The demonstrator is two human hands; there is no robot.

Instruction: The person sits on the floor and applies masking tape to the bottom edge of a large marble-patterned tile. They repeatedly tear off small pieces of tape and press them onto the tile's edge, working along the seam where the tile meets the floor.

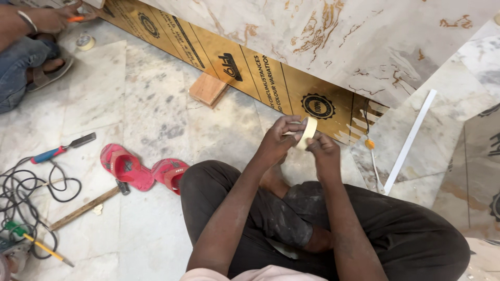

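Note:
Both my hands hold a cream roll of masking tape (309, 131) above my crossed legs. My left hand (279, 138) grips the roll from the left, fingers curled over its rim. My right hand (323, 149) pinches it from below and right. Just beyond the roll stands a tilted board (344, 36) with a marble-pattern face and a yellow-brown printed edge strip (245, 67). I sit on the marble floor (151, 104) in dark trousers.
A wooden block (208, 88) props the board. Red sandals (140, 169), a hammer (86, 207), a chisel (60, 150), a screwdriver (36, 240) and black cables (26, 192) lie at left. Another person (26, 47) squats at top left beside a tape roll (85, 41). A white strip (411, 138) lies at right.

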